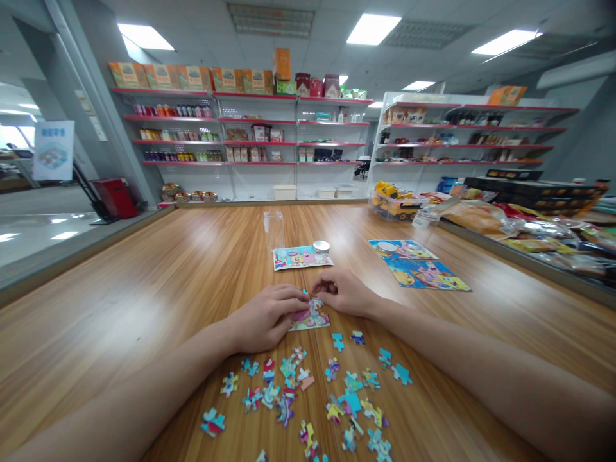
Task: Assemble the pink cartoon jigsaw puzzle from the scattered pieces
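A partly joined jigsaw puzzle (315, 316) lies on the wooden table in front of me. My left hand (272, 314) rests flat on its left side, fingers stretched out and covering much of it. At the puzzle's upper right edge, my right hand (339, 292) has thumb and fingers pinched together; what is between them is too small to make out. Loose puzzle pieces (350, 402) in light blue, yellow, pink and purple are scattered nearer to me. Just beyond my hands lies a cartoon picture card (301, 258), with a white round lid (321, 246) on its right end.
A clear plastic jar (274, 230) stands behind the card. To the right lie two blue cartoon pictures (428, 274), one bearing another round lid (386, 246). Farther back are a clear bin of yellow toys (392, 204), a small clear container (421, 218) and piled packets (486, 218).
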Tool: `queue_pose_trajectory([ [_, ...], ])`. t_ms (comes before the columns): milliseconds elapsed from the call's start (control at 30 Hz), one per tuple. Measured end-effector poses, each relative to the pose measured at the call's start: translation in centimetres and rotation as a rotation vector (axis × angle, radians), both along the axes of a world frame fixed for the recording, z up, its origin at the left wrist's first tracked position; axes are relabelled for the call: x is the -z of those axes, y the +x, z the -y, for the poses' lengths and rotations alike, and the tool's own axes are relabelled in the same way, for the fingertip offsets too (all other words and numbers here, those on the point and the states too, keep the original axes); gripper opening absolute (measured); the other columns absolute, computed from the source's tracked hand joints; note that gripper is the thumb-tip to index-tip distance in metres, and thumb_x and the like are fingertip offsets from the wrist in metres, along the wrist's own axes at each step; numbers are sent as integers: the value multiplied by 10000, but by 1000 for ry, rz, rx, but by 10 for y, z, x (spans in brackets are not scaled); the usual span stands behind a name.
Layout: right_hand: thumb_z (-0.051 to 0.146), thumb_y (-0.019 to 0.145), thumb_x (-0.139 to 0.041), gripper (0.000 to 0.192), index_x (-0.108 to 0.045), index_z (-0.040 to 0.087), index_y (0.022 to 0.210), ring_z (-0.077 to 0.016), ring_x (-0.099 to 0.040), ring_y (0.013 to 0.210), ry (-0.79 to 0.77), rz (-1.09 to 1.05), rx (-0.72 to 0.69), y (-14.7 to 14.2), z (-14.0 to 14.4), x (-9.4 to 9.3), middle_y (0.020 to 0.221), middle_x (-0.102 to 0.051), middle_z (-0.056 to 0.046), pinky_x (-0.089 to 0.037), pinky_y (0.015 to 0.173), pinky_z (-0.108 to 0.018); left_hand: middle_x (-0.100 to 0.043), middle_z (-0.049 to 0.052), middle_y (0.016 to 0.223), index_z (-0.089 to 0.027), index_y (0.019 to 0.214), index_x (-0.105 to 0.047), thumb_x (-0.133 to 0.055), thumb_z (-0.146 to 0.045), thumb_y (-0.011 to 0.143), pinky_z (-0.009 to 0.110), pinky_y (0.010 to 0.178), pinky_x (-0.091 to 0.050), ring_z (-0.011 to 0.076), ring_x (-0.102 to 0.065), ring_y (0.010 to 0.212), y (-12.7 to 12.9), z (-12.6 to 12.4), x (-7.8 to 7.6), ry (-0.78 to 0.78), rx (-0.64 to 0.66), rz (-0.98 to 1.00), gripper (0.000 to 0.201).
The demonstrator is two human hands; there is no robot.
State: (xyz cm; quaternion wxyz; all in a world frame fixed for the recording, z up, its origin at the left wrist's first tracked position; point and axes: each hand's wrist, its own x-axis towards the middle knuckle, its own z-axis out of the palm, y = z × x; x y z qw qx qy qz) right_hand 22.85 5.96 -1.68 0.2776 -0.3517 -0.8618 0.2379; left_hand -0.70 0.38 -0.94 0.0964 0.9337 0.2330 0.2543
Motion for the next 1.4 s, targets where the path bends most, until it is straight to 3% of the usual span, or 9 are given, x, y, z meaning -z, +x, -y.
queue_pose_trajectory([
  [533,193,826,-608,114,-703,133,846,-110,-489,551,39,-28,-39,1,4,-3,631,-599,4,-360,516,-225,-620,94,1209,-213,1204,-623,-489,-99,909,409,1010,-450,236,-558,1142,0,-1,1,-64,-1,52,344],
  [633,208,838,-607,120,-704,137,830,-115,-508,563,39,-34,-35,1,4,-2,643,-616,-3,-368,526,-230,-621,103,1170,-190,1213,-569,-549,-174,904,394,966,-457,236,-571,1092,0,-1,1,-101,-87,120,311],
  [733,209,845,-609,121,-704,139,819,-120,-523,573,36,-34,-16,0,3,-2,649,-627,-8,-369,531,-233,-642,76,994,-170,963,-582,-605,-277,889,334,842,-466,208,-595,921,-1,-5,2,-117,-236,282,132],
  [833,202,847,-615,116,-703,140,804,-123,-529,581,46,-22,-3,0,4,-2,653,-632,-11,-367,535,-234,-588,25,735,-174,693,-526,-543,-325,924,285,708,-413,173,-546,727,-3,-9,2,-69,-346,360,276],
  [900,196,848,-618,111,-703,142,802,-123,-535,587,50,-17,-2,0,4,-2,661,-638,-12,-369,539,-233,-534,9,642,-174,627,-503,-487,-344,947,277,653,-377,162,-507,653,-5,-11,3,-61,-413,378,363],
  [1033,183,846,-620,98,-696,146,797,-122,-535,586,46,-10,-7,1,3,-1,668,-644,-10,-366,536,-231,-475,-22,585,-168,783,-580,-387,-329,975,258,552,-340,145,-460,543,-8,-15,9,-183,-519,444,317],
  [1167,177,846,-616,97,-697,145,804,-120,-528,581,43,-20,-21,1,2,0,662,-638,-7,-362,534,-231,-567,1,695,-160,983,-636,-399,-225,929,249,544,-353,139,-483,561,-12,-22,15,-260,-562,482,252],
  [1267,181,850,-612,105,-697,145,800,-120,-532,583,42,-25,-31,1,2,1,667,-642,-8,-366,536,-231,-597,24,739,-159,890,-689,-496,-182,857,266,613,-397,150,-529,641,-13,-20,10,-252,-449,482,197],
  [1400,200,853,-611,110,-695,150,801,-125,-541,588,44,-12,-26,2,2,1,672,-643,-9,-372,536,-235,-566,51,775,-174,708,-741,-525,-126,800,296,681,-417,173,-544,749,-8,-3,-2,-181,1,355,239],
])
